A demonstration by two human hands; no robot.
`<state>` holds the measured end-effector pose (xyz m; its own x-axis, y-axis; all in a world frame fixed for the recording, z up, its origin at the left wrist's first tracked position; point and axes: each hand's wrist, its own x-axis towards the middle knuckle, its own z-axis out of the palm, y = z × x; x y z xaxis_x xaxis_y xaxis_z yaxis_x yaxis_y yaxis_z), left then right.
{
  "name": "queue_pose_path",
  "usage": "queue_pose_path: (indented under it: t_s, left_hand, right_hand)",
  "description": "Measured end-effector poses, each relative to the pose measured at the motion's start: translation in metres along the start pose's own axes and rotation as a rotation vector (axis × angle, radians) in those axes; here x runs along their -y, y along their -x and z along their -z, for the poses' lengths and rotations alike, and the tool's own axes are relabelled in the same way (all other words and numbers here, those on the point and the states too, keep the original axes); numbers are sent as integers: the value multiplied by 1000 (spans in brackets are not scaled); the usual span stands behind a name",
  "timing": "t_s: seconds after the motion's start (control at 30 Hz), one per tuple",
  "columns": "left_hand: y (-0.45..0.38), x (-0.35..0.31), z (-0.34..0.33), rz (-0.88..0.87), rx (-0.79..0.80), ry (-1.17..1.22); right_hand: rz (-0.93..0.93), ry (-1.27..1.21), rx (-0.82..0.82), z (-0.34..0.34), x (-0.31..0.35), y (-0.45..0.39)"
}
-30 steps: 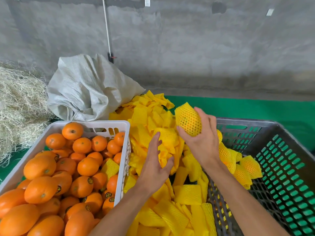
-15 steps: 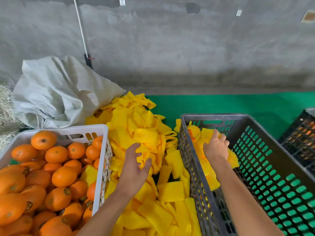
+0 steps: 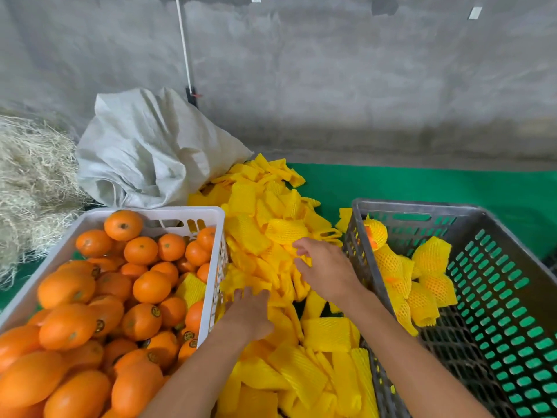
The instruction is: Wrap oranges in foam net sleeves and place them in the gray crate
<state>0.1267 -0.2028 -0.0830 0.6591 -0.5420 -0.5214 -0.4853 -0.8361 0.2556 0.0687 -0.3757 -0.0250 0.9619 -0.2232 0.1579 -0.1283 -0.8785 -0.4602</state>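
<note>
A white crate [image 3: 208,213] at the left is full of bare oranges [image 3: 150,286]. A pile of yellow foam net sleeves [image 3: 256,233] lies between it and the gray crate [image 3: 422,206] at the right. Several wrapped oranges [image 3: 431,257] lie in the gray crate's near-left corner. My left hand [image 3: 248,315] rests palm down on the sleeves beside the white crate, its fingertips sunk into the pile. My right hand [image 3: 324,267] hovers over the pile with loosely bent fingers touching the sleeves; I see nothing held in it.
A crumpled grey-white sack [image 3: 150,149] lies behind the sleeves. Dry straw [image 3: 27,188] is heaped at the far left. Green matting [image 3: 422,185] covers the floor up to a concrete wall. One loose sleeve [image 3: 191,288] lies among the oranges.
My right hand left the wrapped orange in the gray crate and came back left over the sleeve pile. My left hand slid nearer, down onto the sleeves beside the white crate.
</note>
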Motion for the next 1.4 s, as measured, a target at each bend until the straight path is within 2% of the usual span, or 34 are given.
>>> queue_pose_path:
  t_s: [0.03, 0.1, 0.17, 0.27, 0.4, 0.5, 0.57, 0.63, 0.7, 0.77, 0.87, 0.93, 1.03, 1.17, 1.3, 1.4]
  left_hand:
    - [2, 0, -1, 16, 52, -34]
    - [3, -2, -3, 27, 53, -82]
    - [1, -3, -2, 53, -8, -110]
    - [-3, -2, 0, 80, -71, -129]
    - [-3, -5, 1, 77, 12, -269]
    - [-4, -6, 1, 109, 11, -217]
    - [-4, -8, 5, 126, -65, -96]
    - [-4, -9, 11, 102, -313, 72]
    - [-6, -9, 18, -6, -617, 315]
    - [-7, -12, 22, -164, -777, 604]
    - [-6, -14, 22, -328, -743, 1036]
    - [-6, -14, 23, -381, -699, 1235]
    - [-7, -14, 24, -324, -680, 1339]
    - [-9, -12, 25, -186, -642, 1516]
    - [-10, -6, 27, -138, -737, 1486]
    - [-8, -7, 21, -160, -799, 1168]
  right_hand:
    - [12, -33, 137, -9, 4, 3]
    - [25, -155, 386, -22, 6, 6]
    - [1, -236, 480, -26, 5, 6]
    - [1, -238, 452, -26, -1, 0]
    - [-21, -249, 461, -25, -7, -2]
    - [-32, -247, 472, -26, -8, -2]
    - [-38, -232, 477, -27, -9, -2]
    - [-42, -221, 484, -29, -11, -4]
    - [-36, -221, 460, -29, -11, -6]
    - [-25, -289, 390, -28, -10, -7]
    - [-22, -366, 240, -27, -8, -9]
    - [-11, -402, 144, -25, -10, -11]
    - [42, -466, 124, -25, -11, -9]
    - [-17, -560, 158, -25, -7, -8]
    - [-102, -716, 154, -23, -5, -11]
    - [-280, -909, 110, -17, -2, -14]
